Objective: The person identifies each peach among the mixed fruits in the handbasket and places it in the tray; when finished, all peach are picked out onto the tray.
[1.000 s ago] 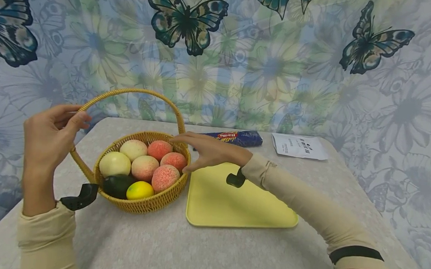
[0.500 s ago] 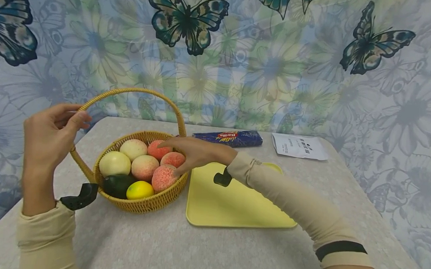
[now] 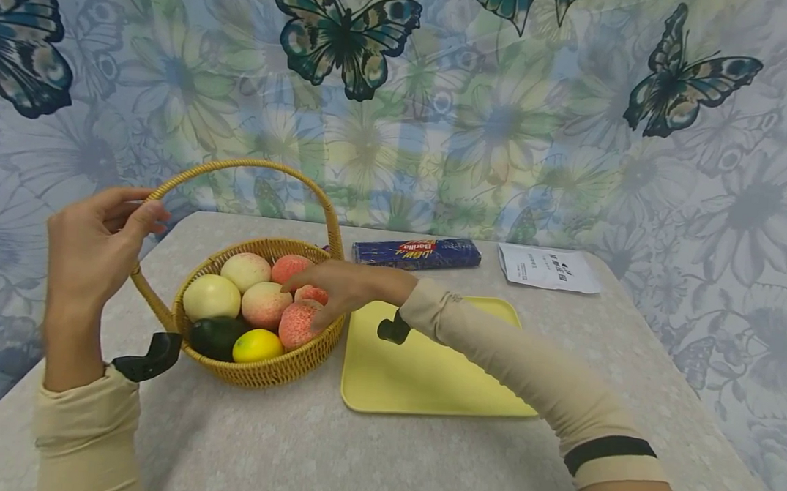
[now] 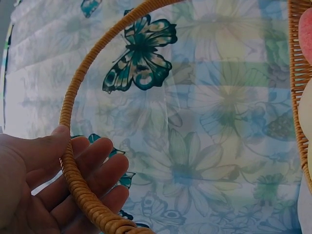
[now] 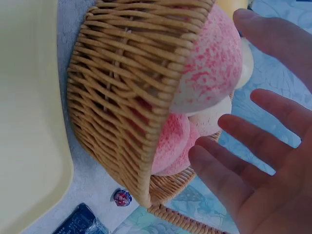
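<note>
A wicker basket (image 3: 262, 376) of fruit stands on the left of the table. My left hand (image 3: 90, 250) holds the left side of its arched handle (image 3: 258, 164), thumb in front and fingers behind. Over the basket's right side hovers my right hand (image 3: 348, 286), its fingers spread above the peaches. Nearest to it is a red speckled peach (image 5: 209, 63), close to the thumb in the right wrist view. Partly covered by the hand is another red peach (image 3: 312, 294). A lemon (image 3: 257, 346), a dark green avocado-like fruit (image 3: 216, 338) and a pale yellow round fruit (image 3: 211, 298) lie beside them.
A yellow tray (image 3: 427, 379) lies right of the basket, under my right forearm. Behind it are a blue Barilla pasta pack (image 3: 419, 253) and a white printed pouch (image 3: 548, 268). A small red-and-blue wrapped item (image 5: 122, 197) sits by the basket's far side.
My right hand has moved left from the basket's right rim to over the red peaches. My left hand keeps its hold on the handle, and the fruit has stayed in place.
</note>
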A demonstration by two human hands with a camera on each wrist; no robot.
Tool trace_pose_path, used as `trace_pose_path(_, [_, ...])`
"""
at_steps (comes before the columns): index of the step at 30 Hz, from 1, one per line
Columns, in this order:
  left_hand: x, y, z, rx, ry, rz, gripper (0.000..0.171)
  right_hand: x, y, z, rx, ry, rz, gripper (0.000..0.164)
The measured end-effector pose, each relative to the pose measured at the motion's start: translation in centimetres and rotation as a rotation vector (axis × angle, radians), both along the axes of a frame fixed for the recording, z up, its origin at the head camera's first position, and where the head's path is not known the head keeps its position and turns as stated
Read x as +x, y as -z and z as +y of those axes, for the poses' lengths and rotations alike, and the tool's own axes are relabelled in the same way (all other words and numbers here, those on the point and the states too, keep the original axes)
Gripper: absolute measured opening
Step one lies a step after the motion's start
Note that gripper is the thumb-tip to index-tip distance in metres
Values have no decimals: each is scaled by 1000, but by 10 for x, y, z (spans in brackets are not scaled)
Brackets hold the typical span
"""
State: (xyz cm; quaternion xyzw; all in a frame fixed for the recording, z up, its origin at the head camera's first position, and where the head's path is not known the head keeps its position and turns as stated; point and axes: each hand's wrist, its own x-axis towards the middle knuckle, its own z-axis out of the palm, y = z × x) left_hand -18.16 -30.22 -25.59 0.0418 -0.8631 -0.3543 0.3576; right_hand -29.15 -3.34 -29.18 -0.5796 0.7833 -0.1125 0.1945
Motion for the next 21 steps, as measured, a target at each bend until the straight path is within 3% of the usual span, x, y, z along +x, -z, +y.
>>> trace_pose_path(11, [-1,1,0,-3,5,-2,34,2,10,-10,98,26,43,61])
trace_pose_path(21, [-2,1,-1,-4,4,-6,33,0,17,-7,94,37,11,61])
